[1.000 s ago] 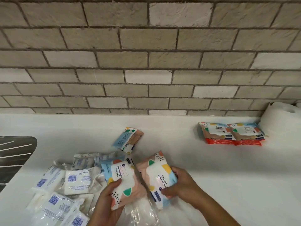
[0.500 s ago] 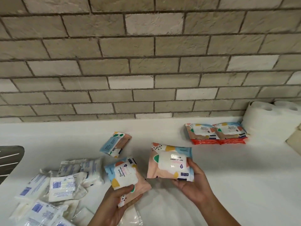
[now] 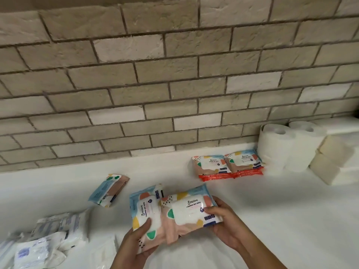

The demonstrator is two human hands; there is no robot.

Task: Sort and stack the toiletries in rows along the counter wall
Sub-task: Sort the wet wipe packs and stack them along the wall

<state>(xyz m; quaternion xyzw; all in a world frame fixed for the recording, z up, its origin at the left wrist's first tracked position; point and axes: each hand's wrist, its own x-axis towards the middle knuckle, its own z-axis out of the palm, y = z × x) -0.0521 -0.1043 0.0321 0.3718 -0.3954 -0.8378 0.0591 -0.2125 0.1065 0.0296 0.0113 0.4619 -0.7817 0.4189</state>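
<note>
Left hand (image 3: 134, 247) gripping soft, glossy rectangular wipe pack (image 3: 144, 207); right hand (image 3: 227, 228) gripping second pack (image 3: 186, 212), edges overlapping, over smooth white table (image 3: 291, 220).

Wet-wipe packs (image 3: 191, 211) carry pink, blue, yellow and green blotches. The desk (image 3: 291, 220) is white, the brick wall (image 3: 174, 84) beige.

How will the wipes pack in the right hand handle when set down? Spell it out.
Probably soft and bendy: the pack has a creased wrapper where the right hand grips it. Its glossy film likely slides easily on the smooth counter. It is flat-sided, so it should stack steadily, like the packs by the wall.
</note>
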